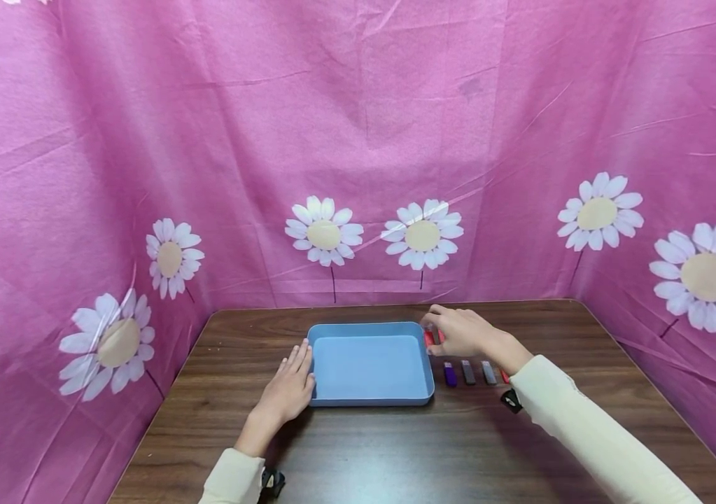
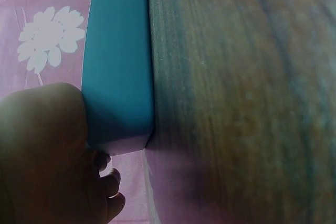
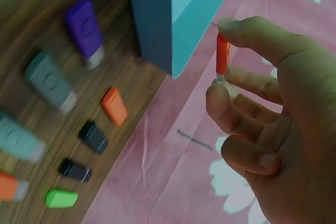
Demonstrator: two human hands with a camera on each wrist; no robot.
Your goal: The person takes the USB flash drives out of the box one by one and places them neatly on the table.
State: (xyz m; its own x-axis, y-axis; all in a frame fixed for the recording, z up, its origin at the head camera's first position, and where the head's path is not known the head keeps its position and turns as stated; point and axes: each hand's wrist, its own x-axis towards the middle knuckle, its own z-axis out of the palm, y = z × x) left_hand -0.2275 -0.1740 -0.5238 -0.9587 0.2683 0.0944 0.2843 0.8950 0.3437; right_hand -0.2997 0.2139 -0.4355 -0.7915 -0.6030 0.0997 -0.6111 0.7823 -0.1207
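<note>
My right hand is raised just past the tray's right side. Between thumb and fingertips it pinches an orange-red USB flash drive, held upright with its metal end down. The blue rectangular tray lies on the table. My left hand rests against the tray's left wall, fingers extended along it; in the left wrist view the thumb side touches the tray's corner. Right of the tray is a row of flash drives: purple, dark grey, light grey and orange.
Behind that row lie smaller pieces: orange, dark grey, black and green. The wooden table ends at a pink flowered curtain at the back and sides.
</note>
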